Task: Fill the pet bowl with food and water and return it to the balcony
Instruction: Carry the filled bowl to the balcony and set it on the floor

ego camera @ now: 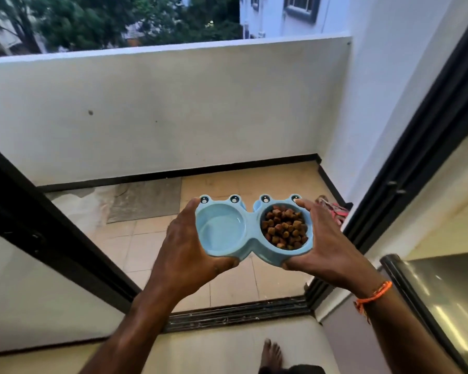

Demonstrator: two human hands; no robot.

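A light blue double pet bowl [250,242] with frog eyes on its far rim is held level in the air over the balcony doorway. Its left cup holds clear water [220,229]. Its right cup is full of brown kibble [284,229]. My left hand [185,251] grips the bowl's left end, thumb under the near edge. My right hand [327,247] grips the right end, fingers over the far rim. An orange thread band circles my right wrist.
Beyond the black door sill [238,314] lies the beige tiled balcony floor [152,247], with a grey mat [146,199] at left and a pink item [335,209] in the right corner. A white parapet wall [173,109] closes the far side. Black sliding door frames [405,168] flank the opening. My bare foot [273,353] stands inside.
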